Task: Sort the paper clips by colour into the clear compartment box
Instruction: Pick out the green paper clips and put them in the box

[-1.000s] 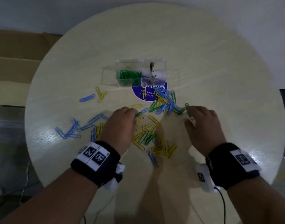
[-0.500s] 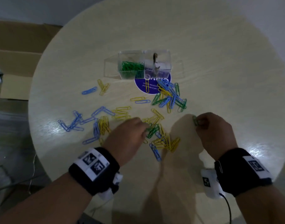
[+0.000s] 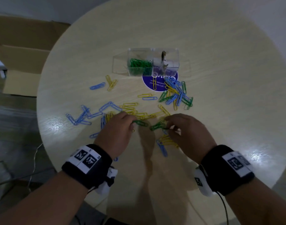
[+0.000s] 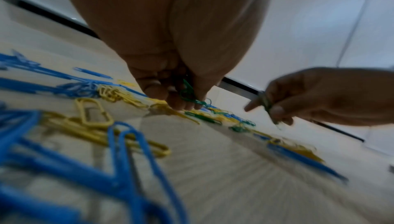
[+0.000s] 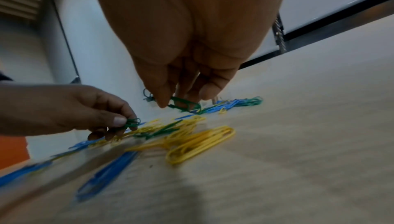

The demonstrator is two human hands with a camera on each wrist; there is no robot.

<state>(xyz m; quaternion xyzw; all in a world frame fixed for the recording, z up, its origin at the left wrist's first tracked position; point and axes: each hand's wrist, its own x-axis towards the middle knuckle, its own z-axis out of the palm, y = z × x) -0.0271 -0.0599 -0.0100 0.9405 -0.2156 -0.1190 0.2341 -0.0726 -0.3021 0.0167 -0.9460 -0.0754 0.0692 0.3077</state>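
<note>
Now, from the head view, the left hand [image 3: 116, 132] is pinching a few green clips [image 3: 140, 123] just above the bench [image 3: 228, 88], and the right hand [image 3: 186, 133] is pinching another green bunch [image 3: 158, 125] beside it. Farther back, the clear compartment box [image 3: 152, 62] is standing with green clips already filling its left cell; a purple sticker [image 3: 156, 83] is lying under its front edge.

Looking along the left wrist, thumb and fingertips [image 4: 179, 104] are closing on thin green wire over loose yellow clips [image 4: 93, 114] and blue clips [image 4: 132, 160].

Along the right wrist, the fingertips [image 5: 162, 101] are nipping one green clip by its long side.

These clips look light, stiff and slippery, so gripping across the loops is probably safest. Tangled yellow and blue neighbours are crowding in and could snag and come along.
</note>
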